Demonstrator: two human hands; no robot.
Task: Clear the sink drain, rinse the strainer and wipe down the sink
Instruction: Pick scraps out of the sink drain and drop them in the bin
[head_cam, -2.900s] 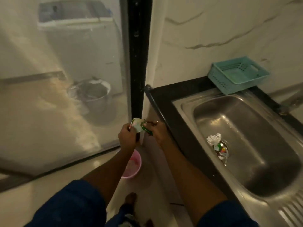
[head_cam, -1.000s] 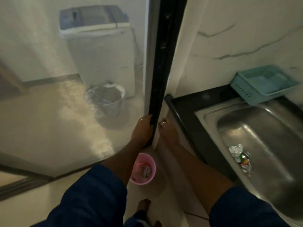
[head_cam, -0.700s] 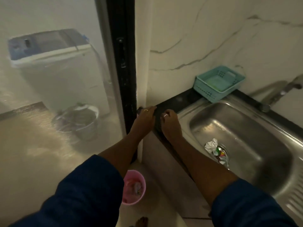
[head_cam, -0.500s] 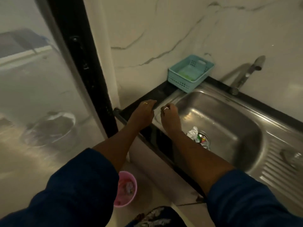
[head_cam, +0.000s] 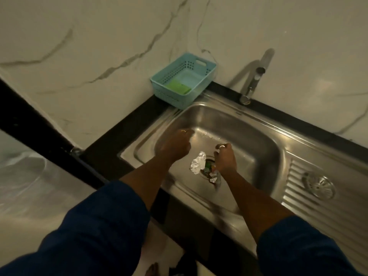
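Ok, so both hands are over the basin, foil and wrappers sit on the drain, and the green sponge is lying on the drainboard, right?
Not quite: the head view shows the green sponge in the blue basket against the wall, not on the drainboard. The rest holds: left hand and right hand over the basin, foil and wrappers on the drain.

Home kitchen, sink corner.
Stainless sink (head_cam: 256,136) with ribbed drainboard (head_cam: 294,180) set in a black countertop (head_cam: 105,148), single tap (head_cam: 251,86) at the back, marble-look wall panels (head_cam: 99,46) behind. Turquoise plastic basket (head_cam: 159,87) holding a green sponge (head_cam: 178,87) sits at the sink's back left corner. Loose round strainer (head_cam: 318,186) lies on the drainboard. Glass panel (head_cam: 22,186) in a black frame at left. Small domestic fittings; dim light.
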